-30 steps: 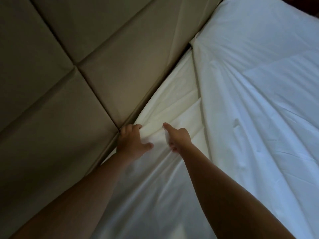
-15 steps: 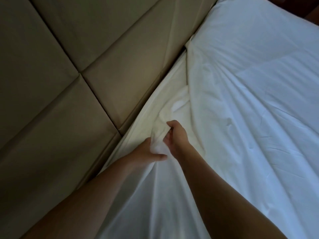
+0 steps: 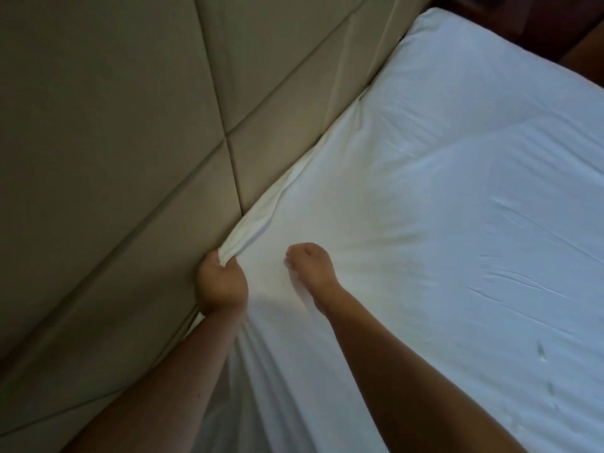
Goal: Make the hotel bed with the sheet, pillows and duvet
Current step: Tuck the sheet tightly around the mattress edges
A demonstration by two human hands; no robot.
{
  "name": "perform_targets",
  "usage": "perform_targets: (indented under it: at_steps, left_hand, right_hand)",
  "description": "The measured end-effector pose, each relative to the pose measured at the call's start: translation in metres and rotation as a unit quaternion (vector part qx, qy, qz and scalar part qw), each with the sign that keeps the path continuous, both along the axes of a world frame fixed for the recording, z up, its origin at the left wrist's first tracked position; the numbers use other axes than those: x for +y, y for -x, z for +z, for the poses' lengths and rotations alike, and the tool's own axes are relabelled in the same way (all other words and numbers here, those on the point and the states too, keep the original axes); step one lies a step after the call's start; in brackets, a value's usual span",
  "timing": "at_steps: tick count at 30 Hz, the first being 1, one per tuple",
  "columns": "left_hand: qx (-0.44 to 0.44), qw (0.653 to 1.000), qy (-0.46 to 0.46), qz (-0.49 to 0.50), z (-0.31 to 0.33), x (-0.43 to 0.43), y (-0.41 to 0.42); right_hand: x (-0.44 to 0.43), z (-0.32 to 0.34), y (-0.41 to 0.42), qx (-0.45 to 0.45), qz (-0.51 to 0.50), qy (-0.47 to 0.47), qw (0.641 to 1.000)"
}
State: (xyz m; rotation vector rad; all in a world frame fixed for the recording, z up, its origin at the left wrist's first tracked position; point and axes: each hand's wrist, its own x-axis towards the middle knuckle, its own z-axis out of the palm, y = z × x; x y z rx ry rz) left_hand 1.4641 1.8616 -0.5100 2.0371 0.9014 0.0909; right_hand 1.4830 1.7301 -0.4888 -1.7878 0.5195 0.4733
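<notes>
Early stage: sheet (image 3: 457,223) is spread over the bed, mostly flat with a few creases. Its head edge lies along the headboard (image 3: 114,125) and is not yet tucked near the hands. Left hand (image 3: 222,282): fingers curled tight round a bunched bit of that edge, right against the headboard. Right hand (image 3: 309,269) rests on the sheet just beside it, fingers bent down; can't tell if they pinch cloth or only press. Likely left: finish tucking this edge, then pillows and duvet, neither in view. No containers in view.
</notes>
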Motion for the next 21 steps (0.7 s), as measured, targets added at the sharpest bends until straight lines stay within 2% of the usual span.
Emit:
perform_targets:
  at_steps: [4,9,12,15,18,21]
  left_hand:
    - [-0.03,0.998,-0.042,-0.048,0.003,0.021,0.016]
    - [0.007,0.977,-0.159,-0.142,0.0,0.037,0.031]
    - [0.07,0.94,-0.206,-0.261,0.002,0.048,0.041]
    - [0.164,0.877,-0.23,-0.39,0.005,0.062,0.049]
    - [0.238,0.85,-0.181,-0.434,0.008,0.073,0.056]
    - [0.284,0.816,-0.196,-0.464,0.008,0.078,0.06]
  right_hand:
    - [0.011,-0.001,0.001,0.011,0.009,-0.023,1.0]
    - [0.023,-0.022,0.027,0.043,0.143,-0.01,0.989]
    - [0.029,-0.035,0.045,0.066,0.209,0.005,0.976]
    - [0.033,-0.04,0.06,0.075,0.226,0.017,0.971]
    - [0.038,-0.041,0.069,0.083,0.248,0.031,0.965]
    - [0.048,-0.041,0.078,0.087,0.28,0.049,0.955]
